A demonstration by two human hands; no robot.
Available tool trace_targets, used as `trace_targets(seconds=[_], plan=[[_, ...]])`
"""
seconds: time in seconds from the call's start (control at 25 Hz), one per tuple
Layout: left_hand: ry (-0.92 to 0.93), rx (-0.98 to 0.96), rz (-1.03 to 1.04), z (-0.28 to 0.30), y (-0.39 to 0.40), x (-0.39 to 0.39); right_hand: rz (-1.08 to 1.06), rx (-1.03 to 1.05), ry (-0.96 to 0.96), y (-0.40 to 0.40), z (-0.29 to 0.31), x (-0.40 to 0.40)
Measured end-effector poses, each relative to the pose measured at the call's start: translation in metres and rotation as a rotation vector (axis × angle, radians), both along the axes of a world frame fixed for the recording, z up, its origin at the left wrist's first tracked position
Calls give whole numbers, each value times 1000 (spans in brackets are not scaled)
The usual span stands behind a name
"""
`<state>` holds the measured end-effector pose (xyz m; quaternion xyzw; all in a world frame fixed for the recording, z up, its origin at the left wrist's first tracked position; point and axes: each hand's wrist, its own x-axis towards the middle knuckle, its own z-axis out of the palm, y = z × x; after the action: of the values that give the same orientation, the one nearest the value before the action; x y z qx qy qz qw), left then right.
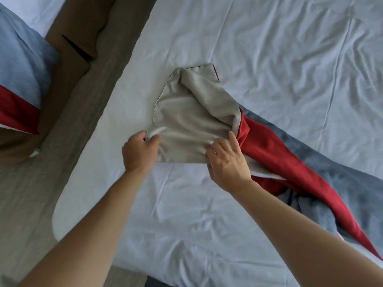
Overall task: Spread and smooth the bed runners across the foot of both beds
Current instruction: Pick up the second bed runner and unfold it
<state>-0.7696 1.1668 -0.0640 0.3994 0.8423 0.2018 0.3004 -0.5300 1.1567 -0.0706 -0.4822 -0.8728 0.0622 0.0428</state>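
Two bare forearms reach in from the bottom edge, at about 7 and 5 o'clock, toward the middle of the view. Both hands meet on a crumpled bed runner with a pale grey lining, a red band and a blue-grey plush face. It lies bunched on a bed covered in wrinkled white sheeting, which fills most of the view.

At the centre, the runner's end is turned lining side up, forming a rough grey patch. From there the cloth trails away twisted toward 4 o'clock, showing red and blue-grey, and runs out of view at the right edge.

Left hand, just below centre toward 8 o'clock of the grey patch: its fingers are curled and clamped on a gathered corner of the lining.

Right hand, just right of centre: its thumb and fingers pinch the lower edge of the lining where grey meets red, while the index finger lies straighter along the fold, pointing toward 12 o'clock.

Beyond the bed's left edge, a strip of grey-brown wood-look floor runs from 7 o'clock up to 12 o'clock. Across it, at 9 to 10 o'clock, part of a second bed shows, with another blue-grey and red runner lying over its corner. A brown bed base shows below that runner.
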Motion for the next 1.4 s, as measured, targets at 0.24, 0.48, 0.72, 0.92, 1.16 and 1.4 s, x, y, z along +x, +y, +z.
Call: trace_targets(seconds=[0.24,0.48,0.72,0.92,1.16,1.4], plan=[[272,-154,-23,-13,17,-69,-84,52,44,42,13,18],[442,126,-288,-12,47,-6,-261,-23,-123,55,-2,59],[485,412,-986,2,130,124,-177,-111,-124,93,-1,91],[544,303,-1273,-11,177,173,-117,-173,-82,111,-1,110],[657,287,-1112,-21,219,149,-191,-140,-3,118,-3,144],[560,367,-1149,-18,206,187,-458,-155,-155,81,-4,189]])
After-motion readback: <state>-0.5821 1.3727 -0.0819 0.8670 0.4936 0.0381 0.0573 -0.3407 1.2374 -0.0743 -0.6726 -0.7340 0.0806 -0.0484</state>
